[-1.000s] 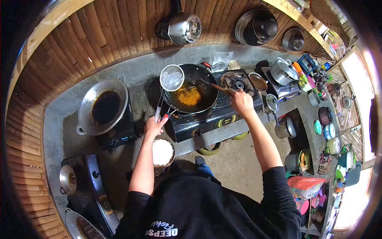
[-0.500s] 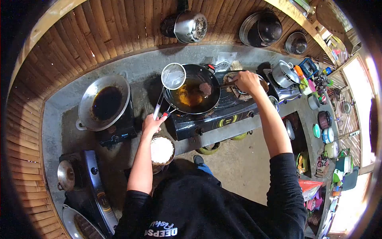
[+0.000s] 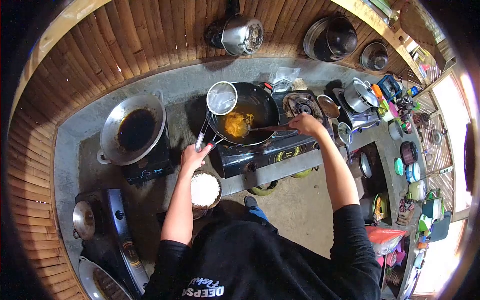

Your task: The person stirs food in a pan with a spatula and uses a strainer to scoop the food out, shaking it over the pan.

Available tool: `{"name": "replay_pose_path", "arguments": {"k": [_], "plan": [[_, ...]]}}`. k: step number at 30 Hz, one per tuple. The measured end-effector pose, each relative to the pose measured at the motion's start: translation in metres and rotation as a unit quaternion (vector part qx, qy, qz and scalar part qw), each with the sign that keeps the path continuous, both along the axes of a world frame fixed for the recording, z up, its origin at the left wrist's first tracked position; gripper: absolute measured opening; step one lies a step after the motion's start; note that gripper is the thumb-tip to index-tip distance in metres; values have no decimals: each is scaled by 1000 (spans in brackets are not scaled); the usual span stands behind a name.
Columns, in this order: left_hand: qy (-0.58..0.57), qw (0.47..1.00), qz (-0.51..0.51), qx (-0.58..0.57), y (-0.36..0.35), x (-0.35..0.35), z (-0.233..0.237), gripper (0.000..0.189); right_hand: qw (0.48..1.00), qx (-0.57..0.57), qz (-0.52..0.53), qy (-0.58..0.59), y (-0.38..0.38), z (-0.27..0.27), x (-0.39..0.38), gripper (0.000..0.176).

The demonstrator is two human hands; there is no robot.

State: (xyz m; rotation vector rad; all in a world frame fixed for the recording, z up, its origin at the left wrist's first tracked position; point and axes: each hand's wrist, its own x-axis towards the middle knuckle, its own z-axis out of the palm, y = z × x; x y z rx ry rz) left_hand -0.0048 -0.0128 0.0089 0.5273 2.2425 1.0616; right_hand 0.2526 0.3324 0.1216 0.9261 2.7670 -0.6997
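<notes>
A dark frying pan (image 3: 265, 95) sits on the stove, with golden food (image 3: 235, 124) in oil. My left hand (image 3: 192, 157) is closed round the handle of a round mesh strainer (image 3: 222, 98), whose bowl hangs over the pan's left rim. The pan's red-and-black handle (image 3: 212, 145) meets the same hand's fingers. My right hand (image 3: 306, 124), also closed, grips a spatula (image 3: 270, 128) with a brown handle. The spatula slants left into the pan, its tip beside the food.
Left of the stove, a large wok (image 3: 106, 125) of dark liquid stands on another burner (image 3: 145, 172). A bowl of white food (image 3: 205, 190) is below my left hand. To the right are a bare burner (image 3: 304, 106), a ladle (image 3: 345, 132) and a silver pot (image 3: 359, 96).
My right hand has moved down and slightly left, tilting the spatula's brown flat end from above the pan into the oil beside the food. My left hand stays nearly still.
</notes>
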Motion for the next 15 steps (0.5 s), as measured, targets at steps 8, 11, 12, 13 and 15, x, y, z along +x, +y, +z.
{"name": "replay_pose_path", "arguments": {"k": [8, 11, 12, 13, 15], "plan": [[188, 982, -6, -34, 0, -12, -24, 55, 985, -94, -82, 120, -25, -44, 10, 28], [103, 994, -6, -26, -1, -15, -14, 54, 984, -90, -89, 127, -27, -47, 17, 25], [112, 993, 1, -29, 0, -16, -12, 54, 983, -96, -98, 123, -29, -43, 18, 25], [121, 992, 8, -31, 1, -17, -11, 54, 982, -102, -107, 119, -30, -38, 21, 24], [134, 990, 9, -28, 4, -19, -10, 53, 981, -103, -123, 111, -31, -26, 26, 26]]}}
